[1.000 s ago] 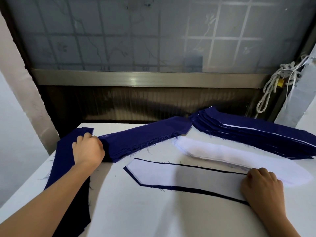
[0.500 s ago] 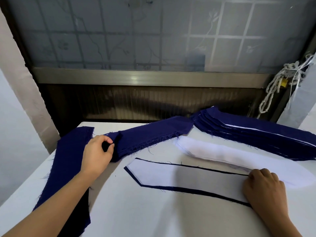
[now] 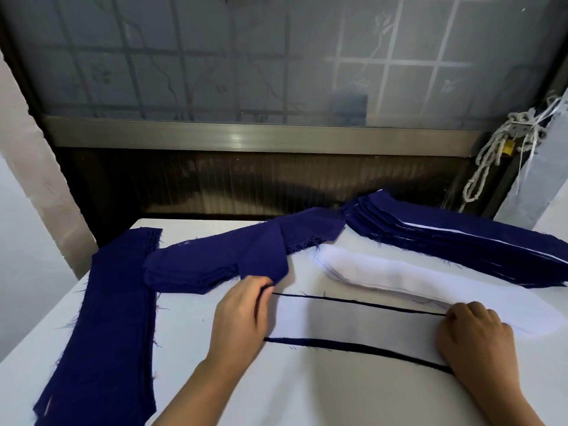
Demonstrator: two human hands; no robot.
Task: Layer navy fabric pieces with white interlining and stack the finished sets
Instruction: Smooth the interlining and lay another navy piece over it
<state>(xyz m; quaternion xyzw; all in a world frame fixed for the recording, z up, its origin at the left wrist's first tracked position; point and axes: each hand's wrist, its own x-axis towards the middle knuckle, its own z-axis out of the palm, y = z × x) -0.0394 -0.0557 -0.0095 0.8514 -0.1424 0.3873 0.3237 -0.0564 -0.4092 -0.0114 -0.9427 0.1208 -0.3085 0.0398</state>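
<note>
My left hand (image 3: 242, 315) pinches the end of a single navy piece (image 3: 264, 256), which is pulled off the navy pile (image 3: 196, 265) and folds over it. In front lies a set (image 3: 353, 324): white interlining on a navy piece, with thin navy edges showing. My right hand (image 3: 476, 336) presses with curled fingers on the right end of that set. Behind the set lies a pile of white interlining (image 3: 399, 278). At the back right sits the stack of finished sets (image 3: 461, 241), navy with white edges showing.
A second navy pile (image 3: 107, 318) runs along the left side of the white table (image 3: 276, 395). Behind the table stand a dark panel and a frosted window. A knotted white rope (image 3: 504, 142) hangs at the right corner.
My left hand has taken hold of the top navy piece and drawn its end rightward toward the set. My right hand has stayed on the right end of the set.
</note>
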